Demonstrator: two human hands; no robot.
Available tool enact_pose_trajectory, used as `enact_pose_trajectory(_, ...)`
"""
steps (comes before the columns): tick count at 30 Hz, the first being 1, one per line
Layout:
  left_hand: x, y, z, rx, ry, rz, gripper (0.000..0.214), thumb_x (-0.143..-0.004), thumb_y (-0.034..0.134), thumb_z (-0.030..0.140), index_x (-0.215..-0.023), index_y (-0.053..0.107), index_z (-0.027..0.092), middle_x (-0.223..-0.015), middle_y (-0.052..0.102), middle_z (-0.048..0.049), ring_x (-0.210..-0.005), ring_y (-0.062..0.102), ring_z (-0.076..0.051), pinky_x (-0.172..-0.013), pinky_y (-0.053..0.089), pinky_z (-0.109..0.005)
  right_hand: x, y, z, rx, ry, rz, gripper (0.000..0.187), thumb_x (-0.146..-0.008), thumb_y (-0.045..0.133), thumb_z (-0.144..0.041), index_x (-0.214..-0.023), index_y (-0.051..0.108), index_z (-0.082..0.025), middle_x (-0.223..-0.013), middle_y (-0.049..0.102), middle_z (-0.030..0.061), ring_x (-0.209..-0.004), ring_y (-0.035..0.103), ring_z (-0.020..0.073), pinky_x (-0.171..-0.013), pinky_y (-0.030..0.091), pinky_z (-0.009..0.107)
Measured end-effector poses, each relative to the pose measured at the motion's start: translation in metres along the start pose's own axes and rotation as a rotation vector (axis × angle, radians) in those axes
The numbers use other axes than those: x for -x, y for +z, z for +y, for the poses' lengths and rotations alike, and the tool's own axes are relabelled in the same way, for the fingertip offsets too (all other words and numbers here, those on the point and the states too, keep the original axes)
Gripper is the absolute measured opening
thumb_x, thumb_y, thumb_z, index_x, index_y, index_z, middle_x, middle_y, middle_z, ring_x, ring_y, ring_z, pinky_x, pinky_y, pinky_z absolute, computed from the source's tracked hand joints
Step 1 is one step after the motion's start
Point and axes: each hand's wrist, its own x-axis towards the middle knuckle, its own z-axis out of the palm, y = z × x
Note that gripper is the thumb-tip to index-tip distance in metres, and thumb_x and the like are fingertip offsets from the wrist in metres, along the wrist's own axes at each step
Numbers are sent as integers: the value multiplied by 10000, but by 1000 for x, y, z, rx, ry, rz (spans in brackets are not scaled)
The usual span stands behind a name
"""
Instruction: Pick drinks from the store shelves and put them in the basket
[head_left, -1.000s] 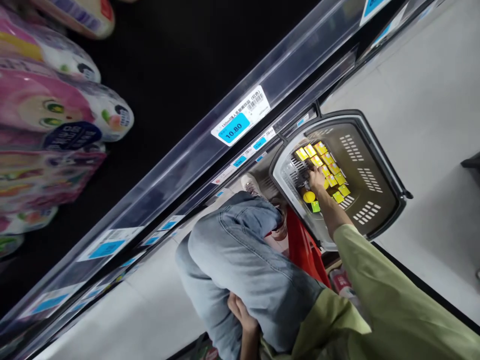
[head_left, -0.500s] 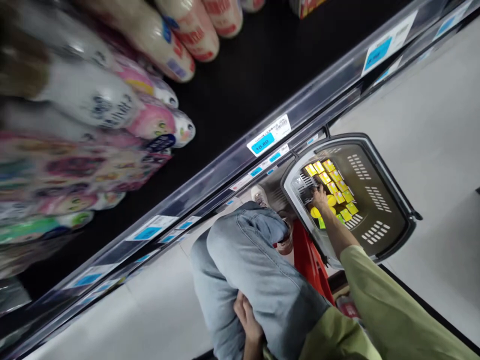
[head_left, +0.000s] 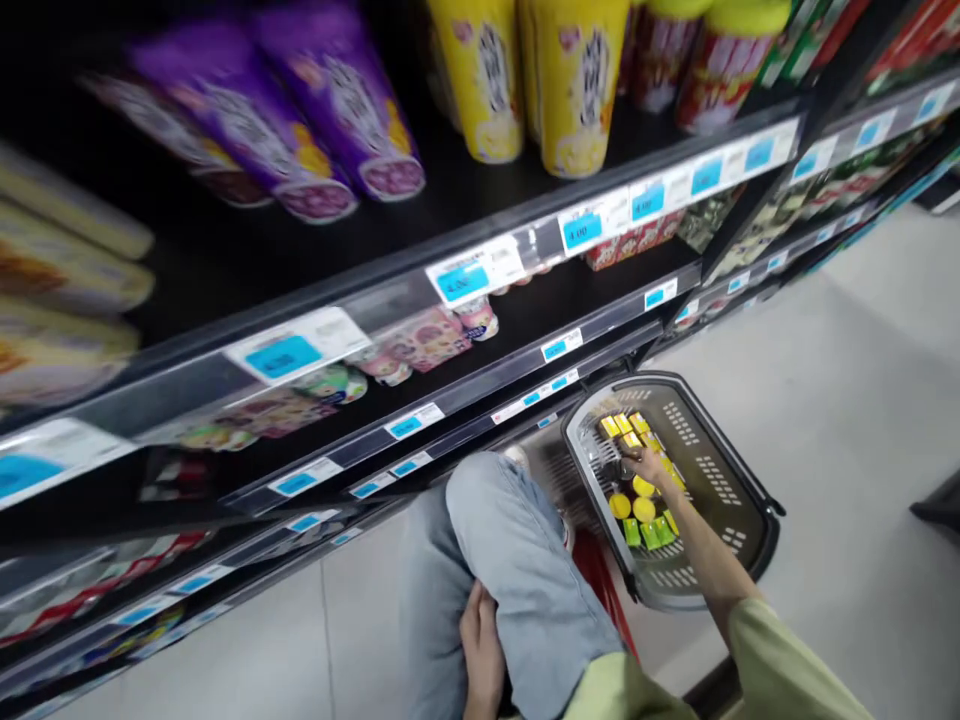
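- Right hand point(head_left: 643, 464): fingertips small and dark; it may be touching a pack, though I can't be sure.
- Yellow packs point(head_left: 623, 424): some partly hidden by the right forearm point(head_left: 701, 545), print too small to read.
- Left hand point(head_left: 482, 640): fingers partly out of sight against the jeans point(head_left: 517, 540).
- Red object point(head_left: 604, 590): mostly covered by a leg.
- Purple cups point(head_left: 345, 100): lettering blurred.
- Yellow cups point(head_left: 581, 85): cut off by the top edge.
- Dark object point(head_left: 939, 512): cut by the right edge, unidentifiable.
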Motion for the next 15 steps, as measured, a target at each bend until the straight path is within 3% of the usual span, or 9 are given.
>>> enact_pose_trajectory(3,-1,5,9,128,-41,-74,655,-773,621,790,-925,835,189,-1050,850,-184,-1192,763,-440,-1054,639,-538,-7,-32,-29,-18,-88,81,104,-803,722,-301,-818,792,-225,-763,804,98,-814,796,289,-743,600,337)
enact_pose_trajectory(7,-3,7,15,200,-19,-107,639,-739,637,816,-853,781,204,-1044,845,-178,-1229,749,-445,-1105,609,-528,-28,-80,-81,-33,-203,238,246,-856,586,-281,-963,790,-194,-1007,850,140,-915,812,272,-901,645,371)
enact_pose_trajectory(11,-6,6,18,224,60,-158,639,-783,636,849,-815,722,217,-960,825,-124,-1044,764,-372,-988,630,-445,-47,-129,-156,-128,-444,516,324,-932,545,-357,-1071,771,-171,-1141,792,181,-854,758,261,-814,666,408)
enact_pose_trajectory(15,-8,4,22,230,101,-187,635,-819,596,858,-762,655,228,-836,753,-78,-894,723,-308,-877,613,-372,-59,-168,-239,-72,-612,611,368,-970,532,-369,-1198,738,-167,-1292,723,197,-882,737,258,-772,661,410)
